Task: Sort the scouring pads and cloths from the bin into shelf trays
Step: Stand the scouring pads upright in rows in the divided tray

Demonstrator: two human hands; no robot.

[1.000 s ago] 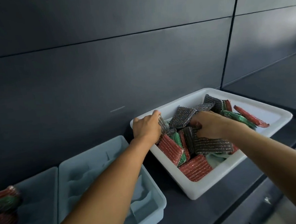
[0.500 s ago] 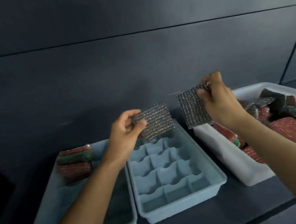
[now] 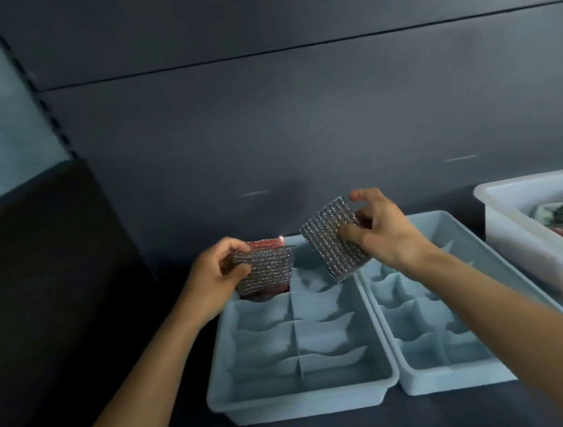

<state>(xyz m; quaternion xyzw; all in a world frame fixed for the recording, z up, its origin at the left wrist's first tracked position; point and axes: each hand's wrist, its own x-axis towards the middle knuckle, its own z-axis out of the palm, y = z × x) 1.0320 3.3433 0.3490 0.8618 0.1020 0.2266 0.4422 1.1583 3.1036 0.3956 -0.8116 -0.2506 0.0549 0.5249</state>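
Within both grips (image 3: 215,276) (image 3: 383,234) — grey pads (image 3: 268,271) (image 3: 331,243).

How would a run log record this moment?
left hand: grips grey pad over left tray | right hand: grips second grey pad | bin: far right

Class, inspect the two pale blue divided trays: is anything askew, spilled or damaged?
Nothing stands out. The left pale blue divided plastic tray and the right pale blue tray sit level, side by side. Red mesh scouring pads sit within the left tray's far-left compartment. Nothing looks spilled or cracked.
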